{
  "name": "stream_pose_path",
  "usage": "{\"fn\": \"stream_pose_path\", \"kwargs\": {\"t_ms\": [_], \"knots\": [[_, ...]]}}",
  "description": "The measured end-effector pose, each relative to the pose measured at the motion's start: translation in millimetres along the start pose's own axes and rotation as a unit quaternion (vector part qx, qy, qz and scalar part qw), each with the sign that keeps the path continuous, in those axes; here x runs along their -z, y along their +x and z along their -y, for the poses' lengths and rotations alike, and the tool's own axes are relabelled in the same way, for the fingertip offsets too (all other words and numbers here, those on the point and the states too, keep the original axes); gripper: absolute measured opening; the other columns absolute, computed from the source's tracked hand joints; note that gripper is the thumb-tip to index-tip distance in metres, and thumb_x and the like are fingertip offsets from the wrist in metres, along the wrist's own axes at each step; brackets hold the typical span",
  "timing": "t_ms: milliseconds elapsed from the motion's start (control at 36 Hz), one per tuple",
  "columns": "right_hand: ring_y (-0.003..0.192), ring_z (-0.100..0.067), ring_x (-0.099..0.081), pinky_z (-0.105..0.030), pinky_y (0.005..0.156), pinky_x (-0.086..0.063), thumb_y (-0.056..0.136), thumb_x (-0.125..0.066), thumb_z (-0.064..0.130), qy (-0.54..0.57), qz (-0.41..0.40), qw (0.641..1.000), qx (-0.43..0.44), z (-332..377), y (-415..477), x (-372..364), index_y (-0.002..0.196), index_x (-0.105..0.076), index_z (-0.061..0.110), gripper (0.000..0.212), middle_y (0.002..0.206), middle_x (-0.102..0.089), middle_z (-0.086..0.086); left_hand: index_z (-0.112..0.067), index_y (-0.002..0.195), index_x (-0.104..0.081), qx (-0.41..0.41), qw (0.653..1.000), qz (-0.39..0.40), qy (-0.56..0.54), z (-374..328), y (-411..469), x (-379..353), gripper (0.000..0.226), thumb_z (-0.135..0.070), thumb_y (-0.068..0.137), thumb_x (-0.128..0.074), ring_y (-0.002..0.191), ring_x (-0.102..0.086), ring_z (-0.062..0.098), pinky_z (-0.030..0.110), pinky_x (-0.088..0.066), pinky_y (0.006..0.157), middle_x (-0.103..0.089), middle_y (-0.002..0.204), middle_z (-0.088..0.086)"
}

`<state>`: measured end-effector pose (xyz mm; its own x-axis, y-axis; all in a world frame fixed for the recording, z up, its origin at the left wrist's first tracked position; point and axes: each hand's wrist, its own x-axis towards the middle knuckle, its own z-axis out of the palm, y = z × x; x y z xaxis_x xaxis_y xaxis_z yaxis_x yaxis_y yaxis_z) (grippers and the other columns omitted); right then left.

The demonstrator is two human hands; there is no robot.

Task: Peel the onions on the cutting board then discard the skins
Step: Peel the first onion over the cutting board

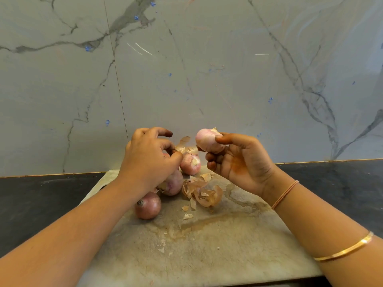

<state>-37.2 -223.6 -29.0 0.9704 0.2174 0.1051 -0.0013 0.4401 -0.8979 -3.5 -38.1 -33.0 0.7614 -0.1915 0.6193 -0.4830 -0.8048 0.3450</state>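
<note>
Onion [209, 141], peeled, pale pink: gripped by fingers of right hand [238, 160], raised above cutting board [228, 245], likely for checking. Left hand [149, 160]: fingers curled over remaining onions [148, 206]; pinching skin or nothing, cannot tell. Loose skins [204, 193] heaped alongside, undiscarded.

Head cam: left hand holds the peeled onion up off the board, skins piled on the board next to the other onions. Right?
Wrong hand. The head view shows the right hand holding the peeled onion up off the cutting board; the skins lie piled on the board next to the other onions.
</note>
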Motion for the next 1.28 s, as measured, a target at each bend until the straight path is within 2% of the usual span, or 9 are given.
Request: {"fn": "stream_pose_path", "kwargs": {"t_ms": [111,306,389,472,611,722,889,1028,1278], "knots": [[0.062,-0.014,-0.053,-0.023,0.057,-0.048,0.090,-0.044,0.020,0.016,-0.027,1.000,-0.001,1.2,-1.0,-1.4,0.120,-0.055,0.000,0.038,0.089,-0.069,-0.016,-0.032,0.071,-0.060,0.008,0.999,0.015,0.030,0.1,0.3,0.2,0.012,-0.032,0.083,-0.059,0.124,-0.026,0.014,0.034,-0.023,0.099,-0.050,0.129,-0.018],[0.057,-0.012,-0.055,-0.023,0.057,-0.047,0.093,-0.048,0.026,-0.010,-0.063,0.998,-0.001,-0.6,-0.6,-2.2,0.116,-0.056,0.003,0.034,0.087,-0.069,-0.016,-0.033,0.069,-0.065,-0.006,0.999,-0.023,0.045,-1.9,-1.3,1.5,0.018,-0.046,0.081,-0.063,0.123,-0.030,0.014,0.032,-0.023,0.094,-0.052,0.126,-0.016],[0.058,-0.012,-0.055,-0.024,0.059,-0.047,0.093,-0.051,0.032,-0.037,-0.070,0.997,-0.005,-1.8,-0.2,-3.2,0.113,-0.059,0.004,0.035,0.087,-0.069,-0.014,-0.027,0.088,-0.064,-0.058,0.996,-0.063,0.010,-1.6,-1.8,-0.6,0.006,-0.028,0.083,-0.064,0.120,-0.032,0.015,0.026,-0.022,0.091,-0.053,0.121,-0.011],[0.062,-0.012,-0.055,-0.024,0.061,-0.048,0.093,-0.052,0.037,-0.071,-0.073,0.995,-0.007,-2.8,0.1,-3.9,0.111,-0.061,0.005,0.038,0.086,-0.070,-0.013,-0.025,0.097,-0.062,-0.106,0.991,-0.080,-0.032,-3.1,-3.3,-2.5,0.018,-0.016,0.083,-0.056,0.118,-0.034,0.013,0.025,-0.023,0.091,-0.052,0.115,-0.011],[0.065,-0.013,-0.055,-0.024,0.064,-0.047,0.092,-0.053,0.039,-0.106,-0.058,0.992,-0.018,-3.8,-0.3,-4.6,0.106,-0.063,0.008,0.036,0.079,-0.071,-0.009,-0.029,0.111,-0.059,-0.148,0.984,-0.067,-0.070,-8.6,-6.0,-0.8,0.042,-0.052,0.077,-0.046,0.117,-0.027,0.003,0.011,-0.021,0.091,-0.044,0.120,-0.015],[0.061,-0.011,-0.056,-0.023,0.062,-0.047,0.090,-0.054,0.040,-0.122,-0.042,0.991,-0.025,-5.0,-1.8,-5.8,0.103,-0.064,0.006,0.038,0.068,-0.068,-0.003,-0.033,0.121,-0.054,-0.179,0.981,-0.038,-0.068,-7.7,-6.6,-2.9,0.052,-0.055,0.074,-0.049,0.124,-0.025,0.009,0.016,-0.018,0.095,-0.040,0.128,-0.013],[0.057,-0.009,-0.055,-0.021,0.059,-0.048,0.093,-0.052,0.037,-0.140,-0.031,0.989,-0.028,-6.0,-3.4,-7.0,0.100,-0.064,0.009,0.032,0.064,-0.066,-0.001,-0.037,0.113,-0.052,-0.183,0.979,-0.045,-0.077,-2.2,-4.4,-4.7,0.038,-0.041,0.076,-0.061,0.122,-0.019,0.003,0.015,-0.016,0.095,-0.041,0.133,-0.010],[0.061,-0.011,-0.055,-0.024,0.063,-0.048,0.093,-0.052,0.040,-0.148,-0.031,0.988,-0.032,-6.0,-2.3,-7.0,0.104,-0.065,0.009,0.036,0.071,-0.068,-0.003,-0.043,0.104,-0.045,-0.189,0.978,-0.047,-0.079,-2.0,-3.4,-4.4,0.029,-0.050,0.075,-0.049,0.123,-0.019,0.003,0.017,-0.017,0.095,-0.040,0.133,-0.011],[0.061,-0.012,-0.058,-0.024,0.062,-0.050,0.092,-0.051,0.047,-0.125,-0.046,0.990,-0.041,-5.5,0.0,-4.9,0.110,-0.065,0.005,0.048,0.077,-0.070,-0.009,-0.026,0.086,-0.064,-0.185,0.978,-0.060,-0.072,-1.8,-3.2,-4.9,0.016,-0.039,0.079,-0.059,0.121,-0.022,0.004,0.021,-0.020,0.094,-0.047,0.134,-0.006]]}}
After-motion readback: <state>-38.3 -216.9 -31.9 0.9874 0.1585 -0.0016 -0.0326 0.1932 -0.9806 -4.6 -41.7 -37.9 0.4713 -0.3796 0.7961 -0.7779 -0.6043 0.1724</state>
